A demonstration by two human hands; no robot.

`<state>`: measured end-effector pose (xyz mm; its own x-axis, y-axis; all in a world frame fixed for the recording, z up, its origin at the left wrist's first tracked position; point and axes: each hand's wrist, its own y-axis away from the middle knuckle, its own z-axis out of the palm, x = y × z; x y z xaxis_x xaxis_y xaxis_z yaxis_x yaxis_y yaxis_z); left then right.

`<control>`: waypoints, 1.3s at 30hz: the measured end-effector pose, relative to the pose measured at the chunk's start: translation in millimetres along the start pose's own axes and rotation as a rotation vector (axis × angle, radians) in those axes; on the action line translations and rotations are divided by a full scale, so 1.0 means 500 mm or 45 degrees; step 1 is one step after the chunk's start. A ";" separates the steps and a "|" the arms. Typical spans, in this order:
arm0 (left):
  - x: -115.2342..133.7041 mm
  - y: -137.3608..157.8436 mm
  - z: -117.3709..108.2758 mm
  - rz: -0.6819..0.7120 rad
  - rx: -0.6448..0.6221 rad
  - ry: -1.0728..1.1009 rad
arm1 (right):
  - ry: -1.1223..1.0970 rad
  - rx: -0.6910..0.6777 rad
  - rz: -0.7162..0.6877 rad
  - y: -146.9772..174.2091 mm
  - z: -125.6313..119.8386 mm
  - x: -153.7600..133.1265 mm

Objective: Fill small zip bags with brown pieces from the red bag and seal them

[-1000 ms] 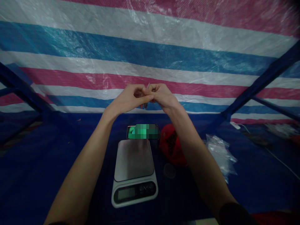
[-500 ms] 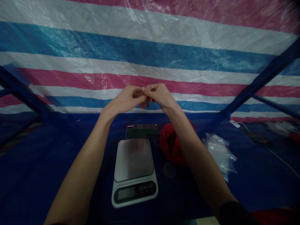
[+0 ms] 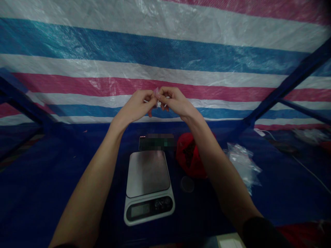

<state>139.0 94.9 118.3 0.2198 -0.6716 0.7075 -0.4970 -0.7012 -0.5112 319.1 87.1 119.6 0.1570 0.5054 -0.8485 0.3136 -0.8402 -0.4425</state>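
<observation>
Above the far edge of the blue surface, my left hand [image 3: 139,105] and my right hand [image 3: 174,101] meet with fingertips almost touching. Between them they pinch a small clear plastic bag [image 3: 156,92], its top edge poking up over the fingers. Most of the bag is hidden by the fingers, and its contents cannot be made out. Below the hands sits a white kitchen scale [image 3: 148,177] with a bare steel plate and a lit display too blurred to read. A dark phone [image 3: 152,143] lies just behind the scale.
Right of the scale are a red cloth bag [image 3: 190,155], partly behind my right forearm, and a round clear lid [image 3: 187,184]. Further right lies a pile of clear zip bags [image 3: 243,165]. A striped plastic sheet [image 3: 165,51] hangs behind, with blue metal bars [image 3: 271,93] at the sides.
The fingertips have drawn slightly apart, and more of the clear bag shows between them. My left hand has shifted a little left. The camera view has tilted slightly.
</observation>
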 end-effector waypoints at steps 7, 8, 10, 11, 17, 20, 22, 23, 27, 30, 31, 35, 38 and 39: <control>0.002 0.004 -0.002 -0.035 0.004 -0.077 | 0.116 -0.134 -0.029 0.001 -0.006 -0.003; 0.001 0.004 -0.001 -0.045 0.018 -0.130 | 0.183 -0.115 -0.030 0.000 -0.005 -0.002; -0.001 0.004 0.001 -0.066 0.038 -0.239 | 0.364 -0.041 -0.049 -0.002 -0.003 0.001; -0.002 0.004 0.002 -0.075 0.037 -0.279 | 0.449 -0.007 -0.063 -0.003 -0.002 0.002; -0.010 0.001 0.010 -0.064 0.018 -0.310 | 0.568 -0.033 -0.041 -0.002 -0.007 0.000; -0.011 0.000 0.011 -0.045 0.062 -0.403 | 0.647 -0.023 0.005 0.002 -0.010 -0.007; -0.008 0.000 0.010 -0.055 0.160 -0.536 | 0.767 0.077 0.055 0.006 -0.007 -0.012; -0.005 0.001 0.009 -0.073 0.202 -0.613 | 0.835 0.139 0.072 0.009 -0.004 -0.015; 0.012 0.003 0.010 -0.189 0.232 -0.864 | 0.983 0.268 0.063 0.016 0.016 -0.021; 0.020 0.003 0.014 -0.216 0.259 -0.891 | 0.918 0.346 0.013 0.010 0.025 -0.015; 0.020 0.002 0.014 -0.214 0.261 -0.855 | 0.837 0.369 -0.012 0.005 0.024 -0.011; 0.012 -0.001 0.007 -0.204 0.251 -0.523 | 0.144 0.382 0.059 -0.011 0.006 0.016; 0.008 -0.003 -0.002 -0.230 0.366 -0.209 | -0.414 0.325 0.374 -0.011 -0.003 0.038; 0.009 -0.003 -0.004 -0.244 0.412 -0.115 | -0.553 0.270 0.482 -0.009 -0.003 0.043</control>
<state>139.1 93.6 123.4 0.3630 -0.5295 0.7667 -0.1526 -0.8455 -0.5117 322.4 102.1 103.9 -0.1893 0.0756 -0.9790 0.1107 -0.9890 -0.0978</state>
